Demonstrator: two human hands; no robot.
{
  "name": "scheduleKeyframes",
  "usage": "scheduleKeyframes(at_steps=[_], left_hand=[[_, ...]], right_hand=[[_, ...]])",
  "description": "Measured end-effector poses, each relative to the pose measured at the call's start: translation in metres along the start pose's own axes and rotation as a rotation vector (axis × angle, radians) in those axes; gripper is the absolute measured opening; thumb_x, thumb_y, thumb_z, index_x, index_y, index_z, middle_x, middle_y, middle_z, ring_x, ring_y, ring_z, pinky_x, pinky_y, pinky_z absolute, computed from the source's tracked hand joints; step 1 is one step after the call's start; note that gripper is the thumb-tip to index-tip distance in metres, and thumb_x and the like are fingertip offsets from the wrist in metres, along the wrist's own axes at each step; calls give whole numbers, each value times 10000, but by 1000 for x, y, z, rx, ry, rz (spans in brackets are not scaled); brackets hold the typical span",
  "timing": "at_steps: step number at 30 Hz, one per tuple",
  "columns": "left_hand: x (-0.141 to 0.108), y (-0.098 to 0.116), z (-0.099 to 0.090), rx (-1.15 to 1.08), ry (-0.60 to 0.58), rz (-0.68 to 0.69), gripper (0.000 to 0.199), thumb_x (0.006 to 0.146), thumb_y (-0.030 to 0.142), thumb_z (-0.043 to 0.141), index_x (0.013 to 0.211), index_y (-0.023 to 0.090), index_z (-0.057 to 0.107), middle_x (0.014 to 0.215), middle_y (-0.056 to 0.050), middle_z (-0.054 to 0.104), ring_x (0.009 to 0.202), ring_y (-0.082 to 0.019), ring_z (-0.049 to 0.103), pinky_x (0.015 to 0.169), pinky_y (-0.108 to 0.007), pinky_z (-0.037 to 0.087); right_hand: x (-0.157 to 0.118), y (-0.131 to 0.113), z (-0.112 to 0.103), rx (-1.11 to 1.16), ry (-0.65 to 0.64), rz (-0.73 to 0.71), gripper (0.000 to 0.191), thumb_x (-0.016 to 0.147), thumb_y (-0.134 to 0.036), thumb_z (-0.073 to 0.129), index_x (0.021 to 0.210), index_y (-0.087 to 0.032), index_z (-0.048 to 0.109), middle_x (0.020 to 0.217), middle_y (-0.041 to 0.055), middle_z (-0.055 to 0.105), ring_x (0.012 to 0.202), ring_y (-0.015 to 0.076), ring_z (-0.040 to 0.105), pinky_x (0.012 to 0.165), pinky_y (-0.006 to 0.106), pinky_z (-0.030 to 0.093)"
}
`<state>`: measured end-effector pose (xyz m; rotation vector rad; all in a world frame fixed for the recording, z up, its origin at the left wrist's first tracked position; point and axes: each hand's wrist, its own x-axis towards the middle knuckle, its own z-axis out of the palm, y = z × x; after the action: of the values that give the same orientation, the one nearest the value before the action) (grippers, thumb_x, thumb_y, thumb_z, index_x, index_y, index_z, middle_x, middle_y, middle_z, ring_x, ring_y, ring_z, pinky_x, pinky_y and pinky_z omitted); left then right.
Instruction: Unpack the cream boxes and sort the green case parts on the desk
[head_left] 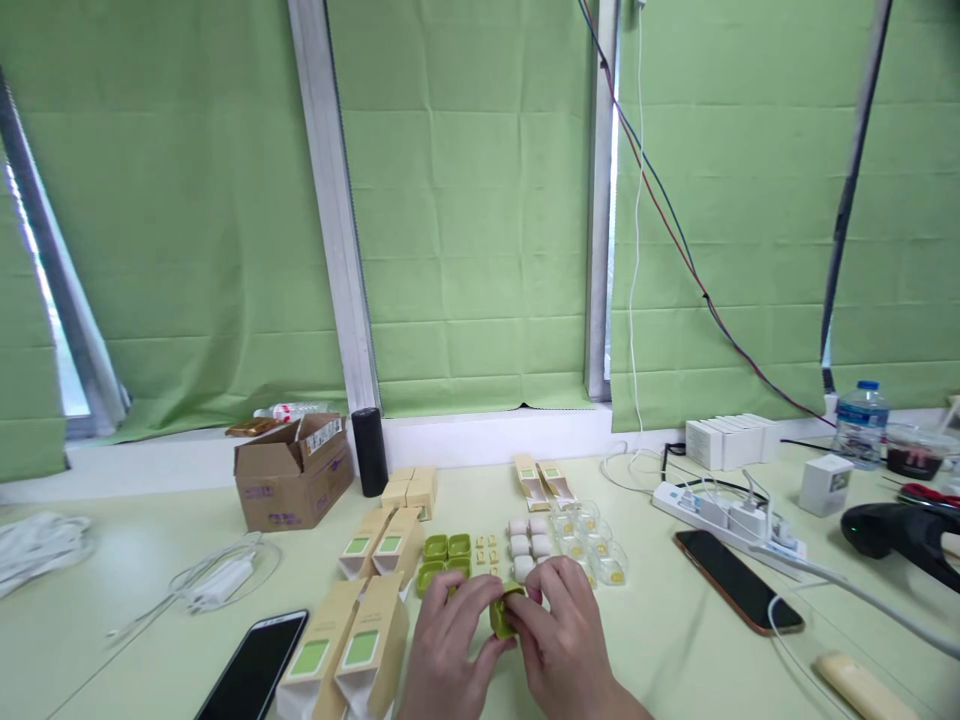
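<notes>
Close to the table's near edge, my left hand (452,645) and my right hand (564,635) grip a small green square cup (501,615) between their fingertips. The cup is tipped on its side, and my fingers hide part of it. Just beyond my left hand sit several like green square cups (448,548) in a block. Beside them are small yellowish pieces (486,545) in rows. Past my right hand stand several whitish short cylinders (519,546), next to clear plastic cups (587,535) with something yellow inside.
Beige cartons with green windows (360,650) stand left of my hands; more cartons (544,482) lie farther back. A cardboard box (292,475) and black cylinder (369,452) are behind. Phones (255,665) lie both sides. A power strip (724,520) with cables is right.
</notes>
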<state>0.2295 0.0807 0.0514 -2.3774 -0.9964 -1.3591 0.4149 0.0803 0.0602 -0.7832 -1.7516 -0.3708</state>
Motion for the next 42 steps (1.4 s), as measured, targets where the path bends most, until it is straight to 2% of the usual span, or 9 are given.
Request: scheduleKeyframes(at_steps=[11, 25, 29, 32, 38, 42], left_hand=[[3, 1, -1, 21, 5, -29, 421, 871, 182, 752, 1271, 261, 646, 1178, -57, 779, 1041, -256, 685, 924, -398, 571], [3, 0, -1, 5, 54, -102, 453, 833, 208, 805, 1255, 275, 655, 1149, -54, 784, 1041, -276, 658, 899, -399, 593], [4, -3, -2, -41, 61, -219, 405, 838, 202, 781, 1225, 284, 695, 1134, -61, 774, 1050, -281, 649, 884, -411, 613], [6, -5, -4, -58, 86, -361, 365, 814, 277, 811, 1171, 300, 738, 1095, -70, 746, 1043, -290, 655, 889, -439, 622], [8, -5, -6, -121, 132, -578, 398, 819, 436, 791, 1202, 335, 747, 1056, -54, 649, 1009, -278, 682, 884, -449, 622], [10, -3, -8, -244, 125, -695, 443, 836, 467, 763, 1251, 323, 707, 1127, -56, 650, 1085, -283, 688, 874, -420, 613]], right_hand=[[0, 2, 1, -1, -2, -29, 201, 899, -39, 528, 838, -196, 639, 780, 37, 505, 750, 222, 460, 663, 361, 297], [5, 2, -5, -84, 73, -244, 231, 911, -20, 490, 842, -186, 635, 719, 46, 509, 709, 213, 457, 686, 380, 372], [8, -2, -10, -70, 110, -293, 203, 912, -17, 520, 884, -151, 670, 701, 52, 518, 723, 213, 450, 702, 391, 399], [9, -2, -13, -42, 162, -298, 198, 898, -2, 559, 947, -147, 685, 693, 37, 511, 720, 206, 447, 718, 401, 419], [5, 18, -14, 32, 184, -91, 255, 923, 9, 534, 965, -199, 675, 755, 40, 572, 759, 223, 522, 718, 409, 404], [0, 28, -7, 60, 126, 14, 251, 956, -13, 526, 951, -221, 666, 768, 21, 597, 769, 217, 545, 732, 398, 408]])
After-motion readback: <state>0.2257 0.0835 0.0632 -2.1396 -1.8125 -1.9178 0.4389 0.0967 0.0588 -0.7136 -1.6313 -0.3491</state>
